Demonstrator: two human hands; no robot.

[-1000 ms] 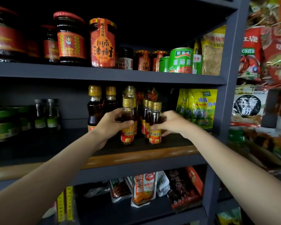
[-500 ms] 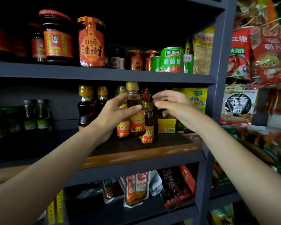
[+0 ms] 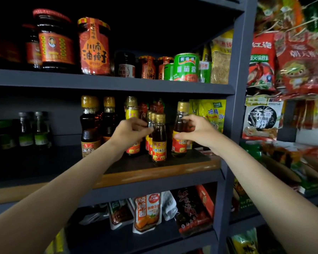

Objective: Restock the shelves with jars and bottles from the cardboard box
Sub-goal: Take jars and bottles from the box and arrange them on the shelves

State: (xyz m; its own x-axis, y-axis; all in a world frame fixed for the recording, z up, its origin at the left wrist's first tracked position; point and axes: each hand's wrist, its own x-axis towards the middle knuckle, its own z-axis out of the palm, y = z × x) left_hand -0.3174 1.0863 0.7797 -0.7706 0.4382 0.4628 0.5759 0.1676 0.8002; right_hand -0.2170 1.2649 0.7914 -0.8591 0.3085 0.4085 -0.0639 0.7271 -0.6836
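Small sesame oil bottles with gold caps and red-yellow labels stand in a row (image 3: 159, 138) on the middle shelf (image 3: 154, 171). My right hand (image 3: 197, 132) grips another such bottle (image 3: 180, 125), which stands just right of the row. My left hand (image 3: 129, 132) is at the left side of the row with its fingers curled and its thumb against the front bottles. It covers part of a taller yellow-labelled bottle (image 3: 131, 109). Whether it holds any bottle is hidden. The cardboard box is out of view.
Larger dark oil bottles (image 3: 89, 125) stand left of my left hand, with small green-labelled bottles (image 3: 33, 129) further left. Yellow seasoning bags (image 3: 212, 114) fill the right end. Jars and green cans (image 3: 186, 67) line the upper shelf. Sauce pouches (image 3: 147, 211) lie below. A grey upright post (image 3: 234, 114) borders the right.
The bottle my left hand held up is gone from it, and that hand has dropped to the row. My right hand, empty before, now grips a bottle standing right of the row.
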